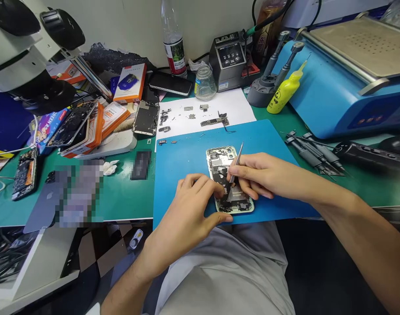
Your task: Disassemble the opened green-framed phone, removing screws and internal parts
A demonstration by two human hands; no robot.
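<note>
An opened phone housing (pixel 223 158) with a pale green rim lies on the blue mat (pixel 183 166), its inner parts exposed. My left hand (pixel 195 199) grips it at the lower left, thumb along the bottom edge and curled fingers over the left side. Between the thumb and fingers of my right hand (pixel 257 173) are metal tweezers (pixel 238 158), slanting down into the middle of the housing. Their lower end meets a dark and greyish patch inside; what they touch there is too small to make out.
White paper behind holds a logic board (pixel 214 122) and several small parts. Left are a detached screen (pixel 146 118), a battery-like black piece (pixel 141 165) and a microscope (pixel 32 52). Right are screwdrivers (pixel 313 151), a yellow bottle (pixel 285 92) and a blue machine (pixel 321 87).
</note>
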